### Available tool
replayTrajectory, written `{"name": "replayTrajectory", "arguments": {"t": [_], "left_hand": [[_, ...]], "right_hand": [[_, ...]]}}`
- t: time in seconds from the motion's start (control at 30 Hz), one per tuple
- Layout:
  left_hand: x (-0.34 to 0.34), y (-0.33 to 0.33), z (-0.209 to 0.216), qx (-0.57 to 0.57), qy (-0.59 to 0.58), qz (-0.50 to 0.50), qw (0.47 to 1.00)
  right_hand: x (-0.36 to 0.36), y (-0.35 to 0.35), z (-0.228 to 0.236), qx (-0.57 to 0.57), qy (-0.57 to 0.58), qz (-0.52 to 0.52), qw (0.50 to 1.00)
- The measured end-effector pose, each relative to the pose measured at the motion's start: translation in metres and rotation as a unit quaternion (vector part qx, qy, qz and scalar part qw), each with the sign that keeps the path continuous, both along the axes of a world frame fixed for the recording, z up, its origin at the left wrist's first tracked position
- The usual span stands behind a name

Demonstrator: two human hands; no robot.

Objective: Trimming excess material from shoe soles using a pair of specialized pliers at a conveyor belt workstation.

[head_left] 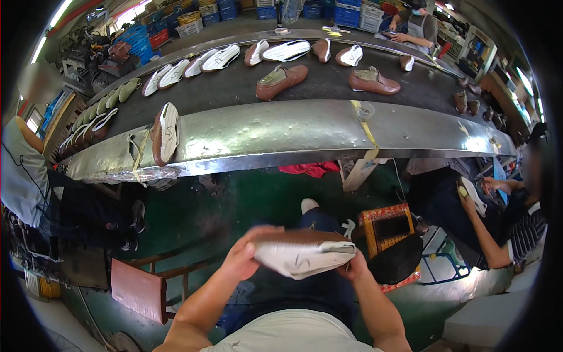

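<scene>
A brown shoe (pixel 305 261) with a cream-white face turned up is held above my lap, partly smeared by motion. My left hand (pixel 241 258) grips one end of it, with the thumb and fingers around the edge. At the other end, where the white part has an open fold, my right hand (pixel 355 265) holds on, its fingers partly hidden under the shoe. Ahead, another brown-and-white shoe (pixel 169 134) lies on the metal ledge (pixel 264 129) of the workbench, apart from my hands.
Brown, white-faced and green shoes lie along the dark belt (pixel 223 82), including a brown shoe (pixel 282 81). A clear cup (pixel 365 110) stands on the ledge. Co-workers are at left, right and far side. A chair (pixel 139 287) and a woven-edged seat (pixel 387 226) flank me.
</scene>
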State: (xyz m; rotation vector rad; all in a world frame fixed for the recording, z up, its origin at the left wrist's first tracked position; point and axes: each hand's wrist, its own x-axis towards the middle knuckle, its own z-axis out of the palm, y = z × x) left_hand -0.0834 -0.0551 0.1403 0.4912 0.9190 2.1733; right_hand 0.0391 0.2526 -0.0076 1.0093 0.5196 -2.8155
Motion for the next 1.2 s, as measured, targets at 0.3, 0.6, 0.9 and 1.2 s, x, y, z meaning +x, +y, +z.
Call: {"name": "replayTrajectory", "arguments": {"t": [0.3, 0.6, 0.9, 1.2], "left_hand": [[0.016, 0.098, -0.063, -0.476, 0.449, -0.175, 0.736], [-0.035, 0.129, -0.109, -0.373, 0.187, -0.142, 0.898], [-0.014, 0.029, -0.050, -0.211, 0.124, 0.009, 0.970], [0.006, 0.003, -0.067, -0.247, 0.206, 0.078, 0.944]], "right_hand": [[-0.005, 0.016, -0.005, 0.419, -0.093, 0.144, 0.892], [0.008, 0.016, 0.051, 0.432, -0.019, 0.155, 0.888], [0.042, -0.033, 0.163, 0.559, 0.106, 0.432, 0.700], [0.012, -0.064, 0.169, 0.490, 0.189, 0.480, 0.703]]}}
